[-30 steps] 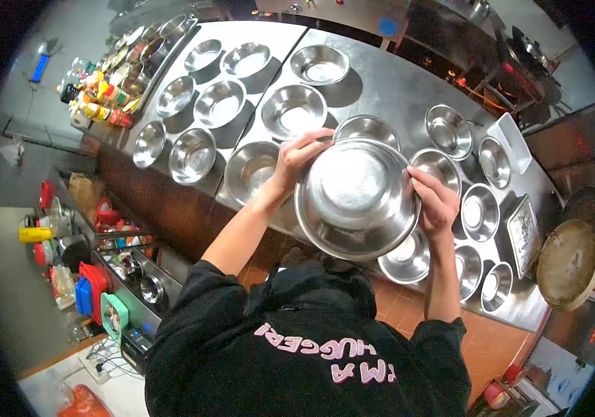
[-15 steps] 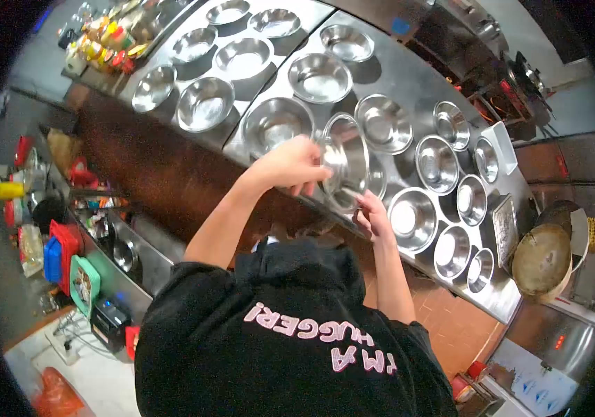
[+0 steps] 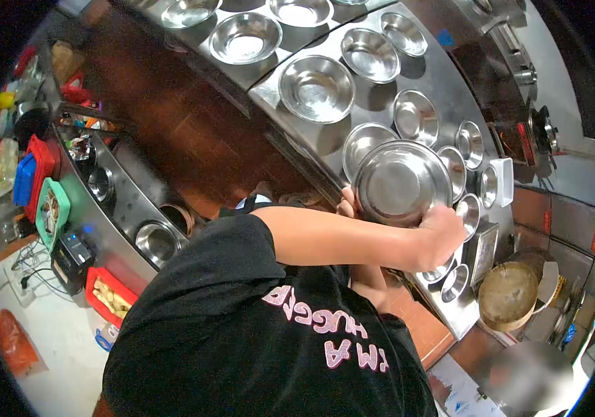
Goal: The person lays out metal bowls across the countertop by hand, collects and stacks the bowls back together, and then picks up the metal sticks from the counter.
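A shiny metal bowl (image 3: 391, 182) is held above the counter's front edge, its inside facing me. My left hand (image 3: 440, 240) reaches across my body and is closed on the bowl's lower right rim. Crossed beneath that arm, my right hand (image 3: 347, 203) grips the bowl's left edge; only some of its fingers show, the rest lying behind the bowl and my left forearm. Just behind the held bowl stands another metal bowl (image 3: 367, 147), partly covered by it. A larger bowl (image 3: 317, 89) sits farther left.
Several more metal bowls (image 3: 416, 117) cover the steel counter (image 3: 297, 135). A white container (image 3: 502, 182) and a rectangular metal tray (image 3: 483, 251) are at its right end. A large wok (image 3: 508, 295) lies beyond. Behind my left side are a green basket (image 3: 53, 214) and a red tray (image 3: 110, 297).
The bowl between my hands has gone from tilted on edge to facing me. My left hand has swung right across my right arm. The whole view has shifted.
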### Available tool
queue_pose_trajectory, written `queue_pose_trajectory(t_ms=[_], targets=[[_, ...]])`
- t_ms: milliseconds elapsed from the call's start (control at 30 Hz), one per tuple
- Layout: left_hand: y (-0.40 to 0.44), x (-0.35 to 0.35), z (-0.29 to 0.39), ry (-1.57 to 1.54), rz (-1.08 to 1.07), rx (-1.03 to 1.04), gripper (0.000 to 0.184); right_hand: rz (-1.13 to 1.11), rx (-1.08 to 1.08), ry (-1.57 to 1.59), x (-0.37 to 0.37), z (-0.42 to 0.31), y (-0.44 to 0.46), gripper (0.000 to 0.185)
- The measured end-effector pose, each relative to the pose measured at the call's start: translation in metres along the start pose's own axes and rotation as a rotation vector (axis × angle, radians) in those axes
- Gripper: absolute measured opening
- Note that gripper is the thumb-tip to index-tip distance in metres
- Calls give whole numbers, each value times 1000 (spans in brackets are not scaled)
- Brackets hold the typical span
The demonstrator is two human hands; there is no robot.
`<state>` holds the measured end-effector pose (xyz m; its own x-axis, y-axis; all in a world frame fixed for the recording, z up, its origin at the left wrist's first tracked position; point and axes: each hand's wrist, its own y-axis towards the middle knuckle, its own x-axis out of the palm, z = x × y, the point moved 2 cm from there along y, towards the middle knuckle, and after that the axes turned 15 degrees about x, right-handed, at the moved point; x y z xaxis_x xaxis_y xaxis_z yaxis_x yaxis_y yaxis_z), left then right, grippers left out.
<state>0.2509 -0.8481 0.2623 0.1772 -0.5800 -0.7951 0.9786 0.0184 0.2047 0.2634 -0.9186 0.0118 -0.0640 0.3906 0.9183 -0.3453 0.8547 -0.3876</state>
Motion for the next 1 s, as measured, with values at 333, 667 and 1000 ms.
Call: queue_pose_trajectory(t_ms=[333, 667, 1000], targets=[[-10, -44, -100, -42, 177, -199, 18, 504, -458, -333, 5, -54, -48, 23], [-55, -3, -194, -351, 354, -408, 34, 875, -539, -524, 70, -229, -64, 13], [-97, 28, -208, -710, 523, -804, 29, 1020, -660, -577, 45, -422, 37, 13]])
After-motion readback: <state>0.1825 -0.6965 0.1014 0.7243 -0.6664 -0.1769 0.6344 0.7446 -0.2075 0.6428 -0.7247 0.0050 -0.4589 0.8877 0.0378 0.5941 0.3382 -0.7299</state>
